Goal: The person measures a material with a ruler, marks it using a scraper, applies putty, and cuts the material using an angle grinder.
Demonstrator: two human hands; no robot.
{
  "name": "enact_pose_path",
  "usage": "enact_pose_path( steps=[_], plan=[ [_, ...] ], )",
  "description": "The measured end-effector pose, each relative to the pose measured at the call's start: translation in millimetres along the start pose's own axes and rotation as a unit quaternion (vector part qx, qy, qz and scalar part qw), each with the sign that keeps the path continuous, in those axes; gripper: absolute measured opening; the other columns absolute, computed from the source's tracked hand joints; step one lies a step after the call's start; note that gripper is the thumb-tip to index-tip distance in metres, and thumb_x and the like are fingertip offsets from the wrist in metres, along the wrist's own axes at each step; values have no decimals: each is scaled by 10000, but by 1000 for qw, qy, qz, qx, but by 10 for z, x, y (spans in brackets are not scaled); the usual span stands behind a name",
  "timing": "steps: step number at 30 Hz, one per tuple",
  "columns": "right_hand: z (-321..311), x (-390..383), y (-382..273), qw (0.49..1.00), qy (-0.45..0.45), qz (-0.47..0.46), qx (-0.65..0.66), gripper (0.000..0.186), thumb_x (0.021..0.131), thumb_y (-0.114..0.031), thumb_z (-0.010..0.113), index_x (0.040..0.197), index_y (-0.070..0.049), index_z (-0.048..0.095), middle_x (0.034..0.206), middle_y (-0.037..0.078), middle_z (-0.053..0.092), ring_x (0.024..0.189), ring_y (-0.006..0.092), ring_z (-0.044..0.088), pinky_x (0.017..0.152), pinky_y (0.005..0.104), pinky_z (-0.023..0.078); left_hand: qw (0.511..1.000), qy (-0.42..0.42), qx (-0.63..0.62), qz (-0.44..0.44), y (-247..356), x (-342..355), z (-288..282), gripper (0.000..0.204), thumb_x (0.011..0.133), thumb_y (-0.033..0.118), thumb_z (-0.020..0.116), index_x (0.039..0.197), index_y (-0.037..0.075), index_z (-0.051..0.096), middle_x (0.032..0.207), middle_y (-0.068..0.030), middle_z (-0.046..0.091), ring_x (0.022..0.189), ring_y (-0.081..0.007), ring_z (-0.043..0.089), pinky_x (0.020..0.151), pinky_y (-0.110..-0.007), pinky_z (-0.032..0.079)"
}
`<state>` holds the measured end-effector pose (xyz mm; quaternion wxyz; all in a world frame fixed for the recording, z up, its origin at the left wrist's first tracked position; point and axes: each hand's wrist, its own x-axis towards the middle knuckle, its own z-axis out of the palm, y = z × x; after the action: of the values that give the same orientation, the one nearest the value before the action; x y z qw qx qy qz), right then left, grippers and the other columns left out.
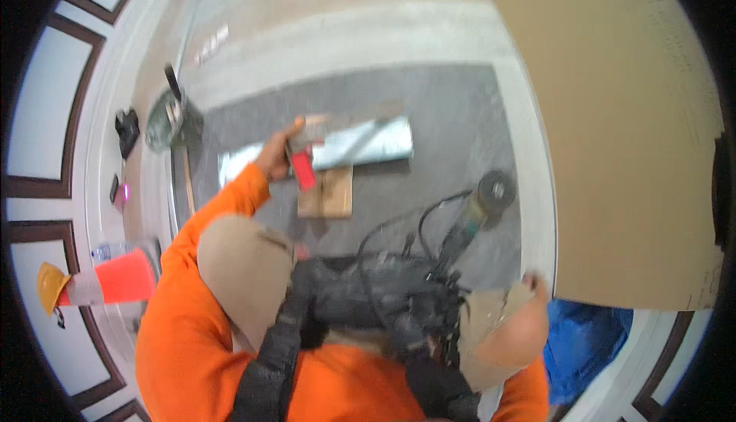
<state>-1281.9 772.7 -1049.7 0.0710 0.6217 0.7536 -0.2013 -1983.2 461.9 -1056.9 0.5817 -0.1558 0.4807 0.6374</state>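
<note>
Head view: my left hand (274, 154) is stretched out in front of me, fingers wrapped around a red-handled tool (302, 166) (blurred, can't tell what kind). The tool sits just over the near end of a shiny metal piece (360, 142) lying on the grey floor (452, 108), with a small flat wooden block (328, 194) just beside it on my side. My right hand (537, 284) is low by my right knee, mostly hidden; can't tell if it's grasping anything. An angle grinder (484, 200) with its black cable lies on the floor near that knee. Orange cone (123, 278) and yellow hard hat (50, 284) off to my left.
</note>
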Motion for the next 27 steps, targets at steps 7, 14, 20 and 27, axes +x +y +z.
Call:
enact_pose_path(
  steps=[7, 14, 20, 27],
  plan=[
    [-1140, 1360, -4247, 908, -79, -386, 146, 298, 972, -253, 621, 1117, 1, 679, 942, 139, 701, 889, 207, 667, 799, 329, 526, 988, -88, -31, 122, 310, -125, 137, 492, 991, 288, 603, 1342, -30, 472, 1071, -187, 673, 699, -116, 590, 698, -319, 545],
    [10, 1355, -5086, 837, -433, -151, 300, 544, 1009, -294, 574, 1425, 37, 461, 1180, 120, 636, 973, 186, 616, 785, 309, 544, 992, -59, 24, 109, 376, -73, 111, 375, 991, 258, 614, 1241, -12, 539, 985, -154, 698, 634, -69, 554, 644, -290, 525],
    [425, 1260, -5272, 784, -410, -119, 450, 302, 998, -204, 578, 1203, 18, 590, 977, 84, 677, 794, 145, 630, 662, 280, 535, 988, -29, 86, 123, 613, -233, 139, 337, 974, 245, 643, 1186, -4, 565, 906, -130, 718, 586, -69, 598, 577, -227, 542],
    [317, 1349, -5324, 780, -375, -132, 484, 242, 985, -224, 596, 1081, -2, 609, 857, 70, 654, 726, 146, 616, 629, 301, 532, 983, 5, 120, 141, 688, -307, 235, 340, 982, 295, 642, 1136, -6, 608, 896, -107, 715, 648, -96, 624, 616, -233, 547]
  ],
)
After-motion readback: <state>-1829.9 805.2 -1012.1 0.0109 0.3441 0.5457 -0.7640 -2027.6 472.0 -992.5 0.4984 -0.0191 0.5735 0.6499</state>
